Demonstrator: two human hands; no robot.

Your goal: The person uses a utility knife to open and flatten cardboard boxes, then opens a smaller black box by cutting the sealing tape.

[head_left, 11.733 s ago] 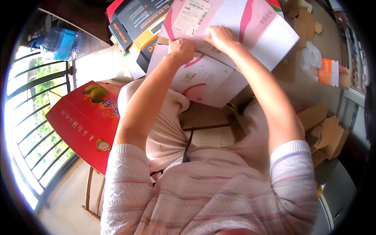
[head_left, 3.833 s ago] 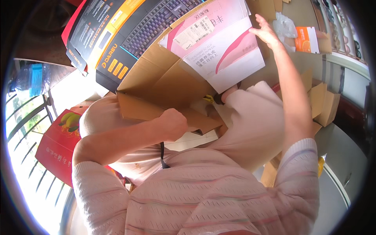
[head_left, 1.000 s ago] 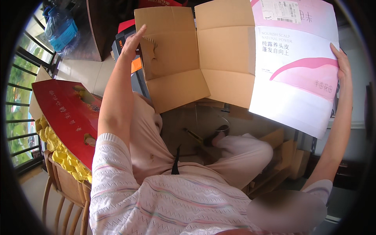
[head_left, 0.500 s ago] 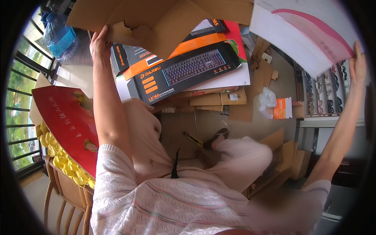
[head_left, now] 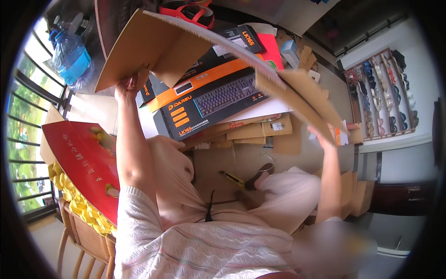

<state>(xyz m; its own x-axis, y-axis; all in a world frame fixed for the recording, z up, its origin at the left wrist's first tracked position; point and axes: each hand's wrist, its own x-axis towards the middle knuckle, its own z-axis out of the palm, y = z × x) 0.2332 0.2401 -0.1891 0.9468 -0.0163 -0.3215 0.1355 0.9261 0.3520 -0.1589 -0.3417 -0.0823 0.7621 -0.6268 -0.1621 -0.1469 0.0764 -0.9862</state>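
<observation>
A large opened-out cardboard box (head_left: 127, 51), brown on the inside, is stretched between my two hands and bent along its folds. My left hand (head_left: 125, 90) grips its lower left edge. At the other end, my right hand (head_left: 324, 137) is closed on the lower right panel, its fingers partly hidden behind the board. Beneath the cardboard lies a black and orange keyboard box (head_left: 227, 100), partly covered by it, on a pile of flattened cardboard (head_left: 281, 128). A yellow utility knife (head_left: 232, 178) rests on the floor near my foot.
To my left, a red printed board (head_left: 81, 160) and crumpled yellow material (head_left: 79, 197) are at a wooden chair (head_left: 86, 232). A large water bottle (head_left: 72, 60) stands by the barred window. Right of me are cardboard pieces (head_left: 362, 197) and a rack of footwear (head_left: 383, 97).
My right hand has come down and inward, swinging the box's right side toward me. Its white and pink printed face has turned out of sight. My left hand has shifted slightly down.
</observation>
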